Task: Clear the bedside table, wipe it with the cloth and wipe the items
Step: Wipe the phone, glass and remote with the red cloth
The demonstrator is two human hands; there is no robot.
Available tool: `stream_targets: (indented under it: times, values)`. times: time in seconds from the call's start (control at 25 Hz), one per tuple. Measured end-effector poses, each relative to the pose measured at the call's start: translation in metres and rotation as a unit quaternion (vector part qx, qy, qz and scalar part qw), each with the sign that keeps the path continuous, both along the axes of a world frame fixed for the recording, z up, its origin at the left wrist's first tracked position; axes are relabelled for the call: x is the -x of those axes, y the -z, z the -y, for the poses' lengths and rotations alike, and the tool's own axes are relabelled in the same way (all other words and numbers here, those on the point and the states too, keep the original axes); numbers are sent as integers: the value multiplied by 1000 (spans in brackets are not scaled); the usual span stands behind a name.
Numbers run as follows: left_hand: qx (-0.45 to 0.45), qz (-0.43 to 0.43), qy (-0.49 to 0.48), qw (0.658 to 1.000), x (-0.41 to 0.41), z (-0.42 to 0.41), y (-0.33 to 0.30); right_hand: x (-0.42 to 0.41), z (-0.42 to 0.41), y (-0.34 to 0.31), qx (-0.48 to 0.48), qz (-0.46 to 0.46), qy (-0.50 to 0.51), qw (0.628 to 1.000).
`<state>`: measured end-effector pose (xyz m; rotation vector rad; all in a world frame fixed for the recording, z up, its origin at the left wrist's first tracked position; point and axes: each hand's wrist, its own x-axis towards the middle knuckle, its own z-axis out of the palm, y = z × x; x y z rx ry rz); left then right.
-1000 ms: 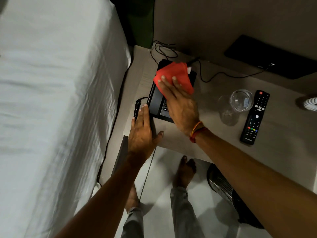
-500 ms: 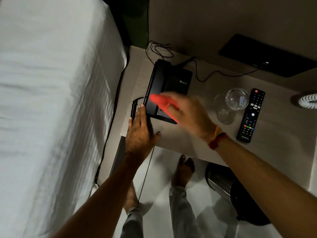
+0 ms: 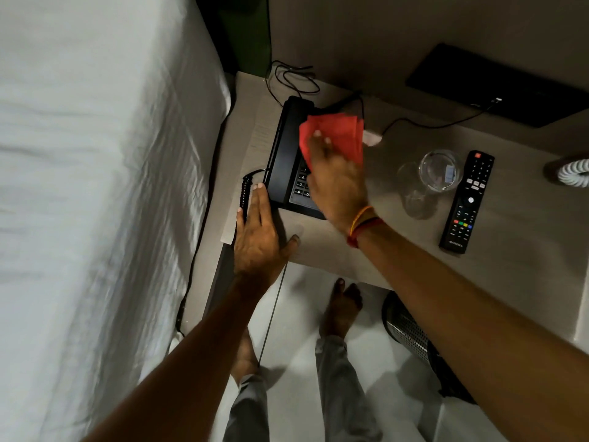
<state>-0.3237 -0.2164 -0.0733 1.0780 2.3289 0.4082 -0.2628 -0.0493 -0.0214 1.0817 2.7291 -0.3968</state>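
My right hand (image 3: 338, 186) presses the red cloth (image 3: 334, 135) flat on the phone (image 3: 287, 154). My left hand (image 3: 258, 237) lies spread on the table (image 3: 366, 250), fingertips against the phone's near edge.

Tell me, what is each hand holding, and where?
The right hand presses the red cloth by its near edge onto the telephone. The left hand holds nothing, lying flat on the bedside table.

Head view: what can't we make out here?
- Phone: its keypad is mostly hidden under the right hand and red cloth.
- Coiled white object: cut off by the right edge.
- Right hand's fingers: motion-blurred, grip on the cloth unclear.
- Remote: button labels too small.
- Left hand: palm contact with the table hidden.
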Motion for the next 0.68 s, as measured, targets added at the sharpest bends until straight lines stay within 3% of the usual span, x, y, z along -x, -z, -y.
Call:
stream_targets:
  times: [0.12, 0.24, 0.28, 0.36, 0.44, 0.52, 0.6, 0.68]
  values:
    - [7, -5, 6, 1000, 1, 0, -2, -13, 30, 7, -82, -6, -54, 995]
    - [9, -15, 29, 999, 2, 1, -6, -31, 47, 10, -55, 77, -151, 984]
    - [9, -15, 37, 999, 2, 2, -7, -38, 47, 8, -41, 59, -161, 984]
    - [8, 3, 27, 1000, 4, 0, -11, -50, 39, -2, 40, -65, -76, 994]
    - [2, 17, -11, 1000, 4, -6, -17, -59, 23, -13, 147, -189, 72, 968]
    - [-26, -25, -31, 999, -1, -17, -25, -70, 5, -23, 261, -294, 227, 891]
    - [-69, -74, -1, 995, -13, -38, -31, -87, -16, -39, 329, -396, 375, 771]
    - [-92, -62, 61, 992, -32, -64, -33, -116, -39, -59, 350, -470, 465, 663]
